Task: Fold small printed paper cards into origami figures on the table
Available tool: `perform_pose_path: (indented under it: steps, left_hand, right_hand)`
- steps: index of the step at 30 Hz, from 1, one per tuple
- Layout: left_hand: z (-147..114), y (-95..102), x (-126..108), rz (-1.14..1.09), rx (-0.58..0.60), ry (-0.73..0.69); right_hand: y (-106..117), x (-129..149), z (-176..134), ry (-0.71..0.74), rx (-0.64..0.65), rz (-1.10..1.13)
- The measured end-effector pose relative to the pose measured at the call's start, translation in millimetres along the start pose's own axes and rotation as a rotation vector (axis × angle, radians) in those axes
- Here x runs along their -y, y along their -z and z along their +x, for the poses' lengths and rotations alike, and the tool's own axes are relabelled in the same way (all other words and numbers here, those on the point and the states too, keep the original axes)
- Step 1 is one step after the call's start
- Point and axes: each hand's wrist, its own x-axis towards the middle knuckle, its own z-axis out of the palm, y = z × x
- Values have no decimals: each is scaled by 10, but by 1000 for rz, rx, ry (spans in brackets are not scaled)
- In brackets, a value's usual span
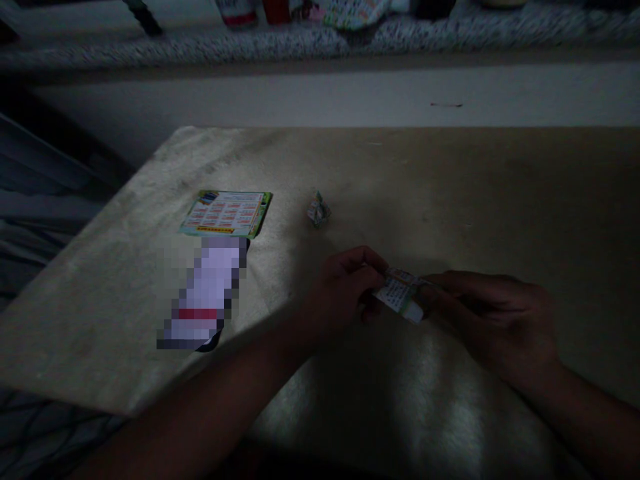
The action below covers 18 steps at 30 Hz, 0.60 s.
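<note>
A small folded piece of printed paper (399, 293) is held above the table between my two hands. My left hand (353, 280) pinches its left end, thumb on top. At the paper's right end, the fingers and thumb of my right hand (490, 317) are closed on its edge. Beyond my left hand, a small folded paper shape (318, 210) with similar print rests on the table. The picture is dark, so the exact folds in the held paper are hard to make out.
A printed calendar card (227, 213) lies at the left of the table (280, 160). Just below it is a phone (210, 287) with a blurred screen. Behind the table, a speckled stone sill (300, 43) holds several objects along the wall.
</note>
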Motion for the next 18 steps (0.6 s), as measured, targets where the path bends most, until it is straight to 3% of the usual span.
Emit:
perform_pose_path:
  steps: [10, 15, 18]
  left_hand:
    - [19, 22, 17, 65, 6, 36]
    - [16, 42, 38, 56, 11, -8]
    - [2, 72, 44, 145, 40, -103]
  right_hand:
    - [24, 11, -15, 114, 7, -116]
    - [23, 21, -20, 48, -25, -111]
    - [28, 7, -10, -27, -48, -77]
